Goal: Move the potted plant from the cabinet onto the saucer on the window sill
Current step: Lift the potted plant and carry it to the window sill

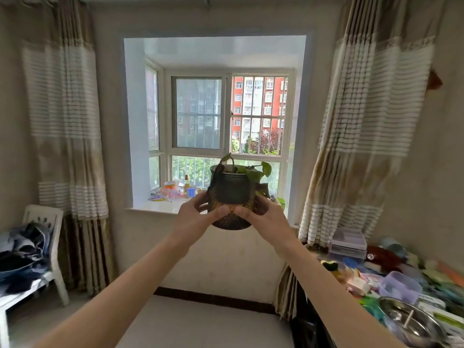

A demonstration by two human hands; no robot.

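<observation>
Both hands, left hand (194, 214) and right hand (261, 216), clasp the potted plant (232, 194) midair before the window sill (155, 208); saucer hidden behind it, fingertips out of sight.

The scene is seen from a single wide-angle view, worn at head height and faced forward and slightly down toward a bay window (231, 114) at frame centre. The window is viewed straight on from well back in the room, its sill (160, 208) set just below mid-frame. Both forearms are carried in from the lower edge, close to the lens. Straight lines are bowed toward the frame edges, as at the curtains (364, 116). No second view is given.
</observation>
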